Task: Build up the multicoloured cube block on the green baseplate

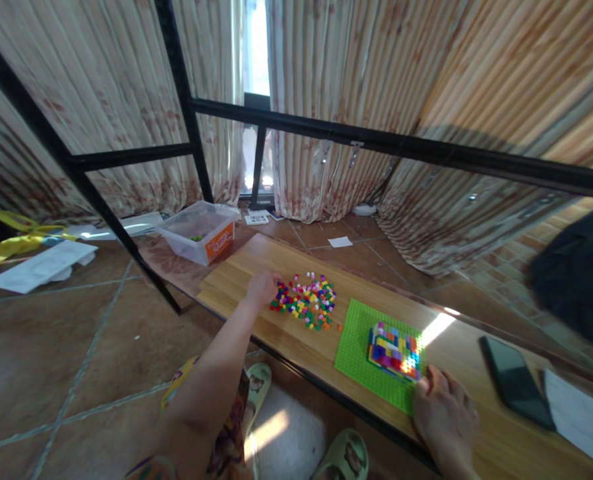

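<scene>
My left hand [262,287] reaches to the left edge of a pile of small coloured toy bricks [306,303] on a wooden bench. Its fingers are curled together and point down at the bricks; whatever is between them is hidden. A green baseplate [359,353] lies to the right of the pile. On it stands a low block of many-coloured bricks [394,350], built in layers. My right hand [446,410] rests over the baseplate's right edge, fingers loosely bent and somewhat apart. Its thumb and fingertips are beside the block's near right corner; I see nothing in them.
A black phone [516,383] and white paper [581,420] lie at the right of the wooden bench [246,267]. Behind its left end stands a clear plastic box [196,233] with an orange label. A black metal frame [326,127] crosses in front of the curtains.
</scene>
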Motion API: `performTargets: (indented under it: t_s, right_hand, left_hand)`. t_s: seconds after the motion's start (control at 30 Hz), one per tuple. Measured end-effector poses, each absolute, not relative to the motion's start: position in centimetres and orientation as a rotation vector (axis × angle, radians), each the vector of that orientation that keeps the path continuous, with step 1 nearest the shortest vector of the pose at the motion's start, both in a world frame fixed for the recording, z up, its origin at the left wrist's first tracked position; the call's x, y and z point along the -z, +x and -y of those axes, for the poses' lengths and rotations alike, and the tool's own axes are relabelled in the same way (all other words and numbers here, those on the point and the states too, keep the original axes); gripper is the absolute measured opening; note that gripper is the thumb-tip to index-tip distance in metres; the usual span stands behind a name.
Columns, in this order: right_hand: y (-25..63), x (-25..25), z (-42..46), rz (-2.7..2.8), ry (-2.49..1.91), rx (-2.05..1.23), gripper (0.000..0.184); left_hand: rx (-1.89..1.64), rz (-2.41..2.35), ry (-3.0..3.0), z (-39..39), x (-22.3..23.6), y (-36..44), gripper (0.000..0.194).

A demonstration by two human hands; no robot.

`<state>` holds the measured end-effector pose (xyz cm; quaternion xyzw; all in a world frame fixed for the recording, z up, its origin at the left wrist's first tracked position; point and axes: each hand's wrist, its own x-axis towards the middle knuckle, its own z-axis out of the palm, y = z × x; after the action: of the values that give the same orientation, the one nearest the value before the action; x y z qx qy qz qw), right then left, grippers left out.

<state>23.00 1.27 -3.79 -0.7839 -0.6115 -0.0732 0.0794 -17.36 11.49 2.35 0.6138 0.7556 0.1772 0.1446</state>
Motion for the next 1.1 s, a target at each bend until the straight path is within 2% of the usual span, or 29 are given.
performTargets:
  t_s: [0.7, 1.1]
  right_hand:
    - [22.6, 3.5, -1.3, 1.789, -2.341, 0.203, 0.05]
    - [22.3, 3.3, -1.2, 1.785, -2.338, 0.239, 0.047]
  left_hand:
    - [-0.447, -2.246, 1.886, -11.1, -0.8, -16.3, 0.021]
    - [-0.43, -2.35, 1.795, -10.6, -2.3, -17.6, 0.031]
